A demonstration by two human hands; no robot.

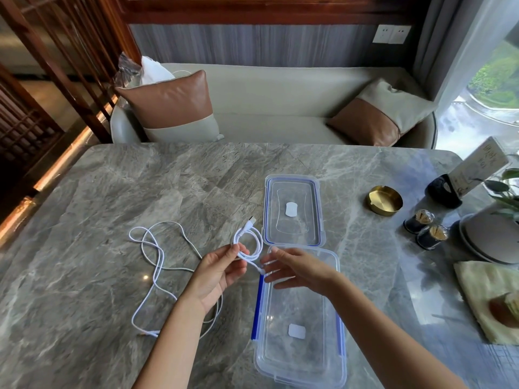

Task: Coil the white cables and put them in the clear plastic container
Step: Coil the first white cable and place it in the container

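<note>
White cable [253, 246], wound into a small loop, hangs above the far left corner of the clear plastic container [298, 382]. The left hand [217, 273] pinches this loop between thumb and curled fingers, and the USB plug sticks up and away from the container. A short tail of the cable drops toward the container's left rim.

The right hand [297, 269] hovers over the far end of the container, palm down, fingers straight and spread, holding nothing. Its fingertips reach the hanging tail, but they are blurred, so I cannot tell whether they touch it.

The container stands open on the marble table [112, 192], its blue side clips folded out. Its lid [293, 189] lies flat just beyond the far end, almost touching.

More loose cable [157, 265] sprawls in tangled curves on the table to the left of the container, well apart from it and partly under the left forearm.

To the right of the container, well apart, sit a brass ashtray [385, 198], two small dark jars [425, 230] and a pale green cloth [483, 290].
</note>
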